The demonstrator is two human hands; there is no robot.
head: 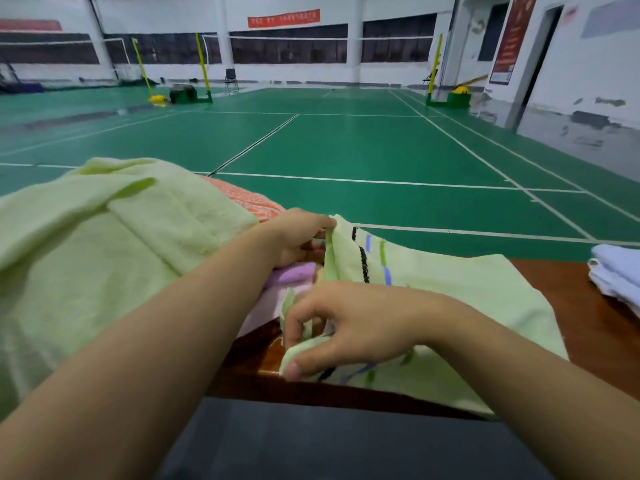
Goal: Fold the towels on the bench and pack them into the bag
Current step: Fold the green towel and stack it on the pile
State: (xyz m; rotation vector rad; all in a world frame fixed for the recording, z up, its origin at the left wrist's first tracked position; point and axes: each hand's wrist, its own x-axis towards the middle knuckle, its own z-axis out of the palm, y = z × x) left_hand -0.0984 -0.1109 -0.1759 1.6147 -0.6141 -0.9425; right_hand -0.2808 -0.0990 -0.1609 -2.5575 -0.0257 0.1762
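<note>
Pale green striped towel (pixel 450 289) spread on wooden bench (pixel 571 306) — more towels (pixel 86 244) heaped at left.

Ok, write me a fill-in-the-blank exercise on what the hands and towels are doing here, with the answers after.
1. Both hands pinch edges of the pale green towel with ____ stripes.
2. The left hand holds the towel's ____ edge, away from the person.
3. The right hand pinches the near corner over the ____ bench.
4. The folded stack at the bench's right end is white and light ____.

Missing words: black, blue and green; far; brown; blue.
</note>
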